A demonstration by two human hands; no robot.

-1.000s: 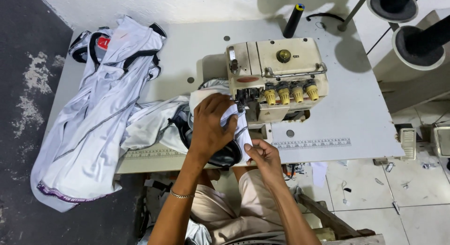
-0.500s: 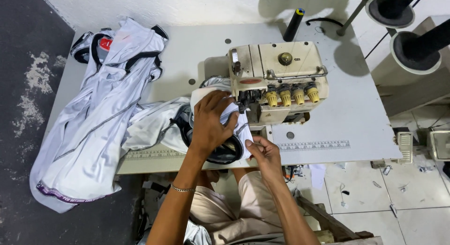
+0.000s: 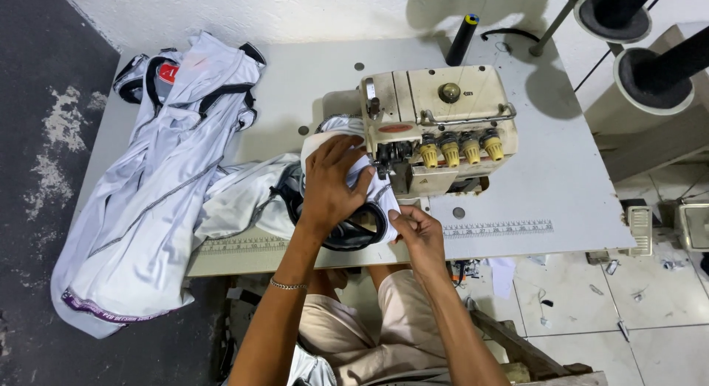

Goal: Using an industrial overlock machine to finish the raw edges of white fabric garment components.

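Sewing machine (image 3: pixel 437 128) sits mid-tabletop (image 3: pixel 546 179), garment pile (image 3: pixel 159 187) off to its left, thread cone (image 3: pixel 462 39) behind it, ruler (image 3: pixel 498 228) along the front edge.

view: just the one head cam, looking pretty much straight down
facing: worktop (image 3: pixel 546 172) fills most of the shot, wall edge up top, tiled floor at right
distance: close, forearms come in from the bottom edge

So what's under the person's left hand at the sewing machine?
The left hand presses flat on white fabric with dark trim lying on the table beside the sewing machine. The right hand pinches its near edge. The hand hides whatever lies beneath that fabric.
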